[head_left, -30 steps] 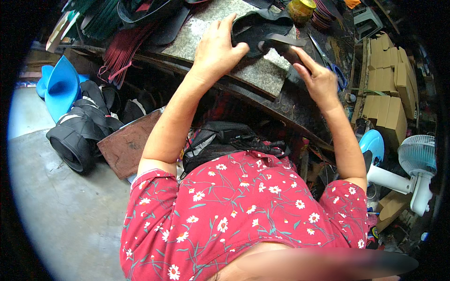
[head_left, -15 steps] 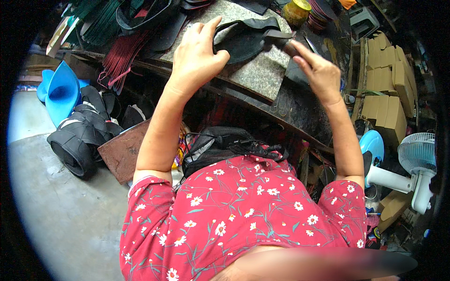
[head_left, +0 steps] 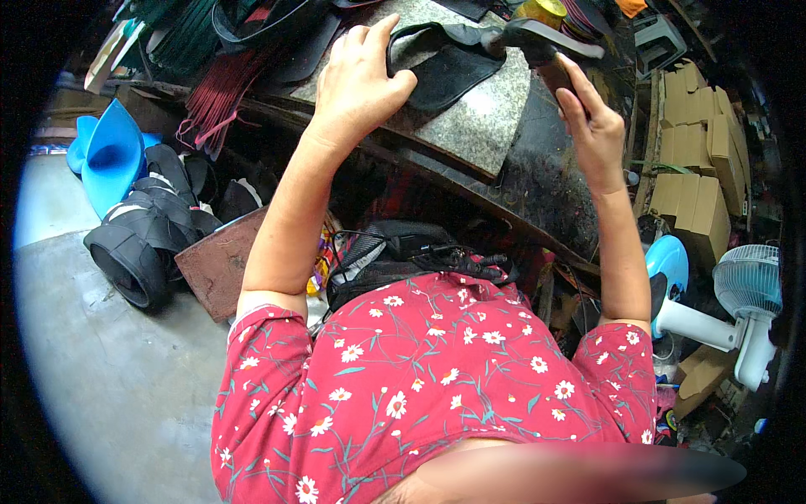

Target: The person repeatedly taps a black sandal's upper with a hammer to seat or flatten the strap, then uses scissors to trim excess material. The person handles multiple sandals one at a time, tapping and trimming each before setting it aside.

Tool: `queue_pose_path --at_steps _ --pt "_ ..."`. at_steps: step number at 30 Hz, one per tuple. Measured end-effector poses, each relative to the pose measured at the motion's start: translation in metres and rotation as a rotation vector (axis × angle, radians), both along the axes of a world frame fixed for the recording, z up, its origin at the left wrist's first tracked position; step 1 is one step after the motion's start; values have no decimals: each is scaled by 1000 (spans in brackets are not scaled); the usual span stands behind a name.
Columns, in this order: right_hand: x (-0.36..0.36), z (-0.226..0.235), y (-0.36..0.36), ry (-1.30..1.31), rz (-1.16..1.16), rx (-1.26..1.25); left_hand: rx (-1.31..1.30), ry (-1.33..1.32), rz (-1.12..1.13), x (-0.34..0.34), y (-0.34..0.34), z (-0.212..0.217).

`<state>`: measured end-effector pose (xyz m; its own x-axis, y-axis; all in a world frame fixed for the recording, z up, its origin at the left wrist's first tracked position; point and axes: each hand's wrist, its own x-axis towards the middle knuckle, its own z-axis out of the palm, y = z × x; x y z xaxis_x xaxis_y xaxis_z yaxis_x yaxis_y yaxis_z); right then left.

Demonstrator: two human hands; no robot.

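Observation:
On a speckled grey stone slab [head_left: 483, 133] lies a black shoe upper [head_left: 453, 77], a looped piece with an opening at its left. My left hand [head_left: 361, 92] is at its left end, fingers bent over the edge and thumb towards the near side; the fingertips are partly hidden. My right hand [head_left: 596, 139] is wrapped round the dark handle of a hammer [head_left: 552, 69]. The hammer's head is raised over the slab's right side, by the right end of the upper.
Dark red strips [head_left: 214, 105] and black pieces lie left on the bench. A yellow-lidded jar [head_left: 541, 12] stands at the back. Cardboard boxes [head_left: 693, 202] and a fan [head_left: 745, 286] are at the right. Blue foam sheets [head_left: 113, 160] and black shoe parts [head_left: 134, 252] sit at the left.
The hammer in my right hand has risen away from the upper, up and to the right. My left hand has stayed at the upper's left end.

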<state>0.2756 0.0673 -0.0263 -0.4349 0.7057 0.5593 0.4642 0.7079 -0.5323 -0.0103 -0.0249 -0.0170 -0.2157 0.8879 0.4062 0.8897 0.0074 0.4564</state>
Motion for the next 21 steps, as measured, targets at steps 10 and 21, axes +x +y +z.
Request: queue_pose_path --at_steps 10,21 --pt "5 -3 9 -28 -73 -15 168 180 15 -3 10 -17" --pt "10 3 15 -91 -128 -94 290 225 -142 5 10 -11"
